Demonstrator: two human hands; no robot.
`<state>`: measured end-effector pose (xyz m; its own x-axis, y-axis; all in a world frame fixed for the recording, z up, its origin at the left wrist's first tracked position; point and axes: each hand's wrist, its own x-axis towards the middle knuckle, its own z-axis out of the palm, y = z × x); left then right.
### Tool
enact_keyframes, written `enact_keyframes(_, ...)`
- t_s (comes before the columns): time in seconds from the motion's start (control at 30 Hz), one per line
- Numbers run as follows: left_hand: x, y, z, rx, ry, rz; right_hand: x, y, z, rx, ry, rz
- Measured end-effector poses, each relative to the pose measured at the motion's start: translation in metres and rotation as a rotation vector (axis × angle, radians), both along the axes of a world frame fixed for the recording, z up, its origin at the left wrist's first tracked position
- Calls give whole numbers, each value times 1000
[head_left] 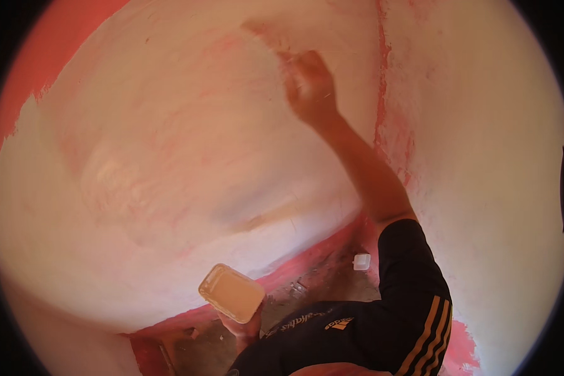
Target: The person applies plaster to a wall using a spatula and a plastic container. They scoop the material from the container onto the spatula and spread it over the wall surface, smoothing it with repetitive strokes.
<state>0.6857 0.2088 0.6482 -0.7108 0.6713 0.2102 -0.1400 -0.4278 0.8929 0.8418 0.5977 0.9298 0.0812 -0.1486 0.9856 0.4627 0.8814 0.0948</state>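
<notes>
My right hand (310, 88) is raised at the upper middle, closed round a paintbrush (263, 34) that is smeared by motion. The brush's tip lies against or just off the wall (169, 113), which is coated in pale cream over red; I cannot tell whether it touches. Low in front of my body, my left hand (241, 326) grips a rectangular plastic tub (208, 276) from underneath. The tub is tilted toward the view, and cream-coloured paint (233, 294) shows inside it. Most of the left hand's fingers are hidden behind the tub.
A second pale wall (482, 156) meets the first at a red, unevenly covered corner (381, 94) on the right. Red paint (50, 44) remains visible at the upper left. On the dirty floor (213, 354) stands a small white container (361, 262) near the corner.
</notes>
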Motion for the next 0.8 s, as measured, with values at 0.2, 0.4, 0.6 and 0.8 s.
enact_keyframes(0.2,-1,-10,-9,-38,106,-16,142,101,3,-441,302,-664)
enact_keyframes(0.4,-25,-5,18,8,-81,-85,-46,-2,-42,-52,-7,-229)
enact_keyframes(0.6,-42,-3,-8,40,-80,-6,-40,-20,-60,-83,14,-73)
enact_keyframes(0.8,-43,0,-13,45,-261,-89,107,105,-70,-569,279,-573)
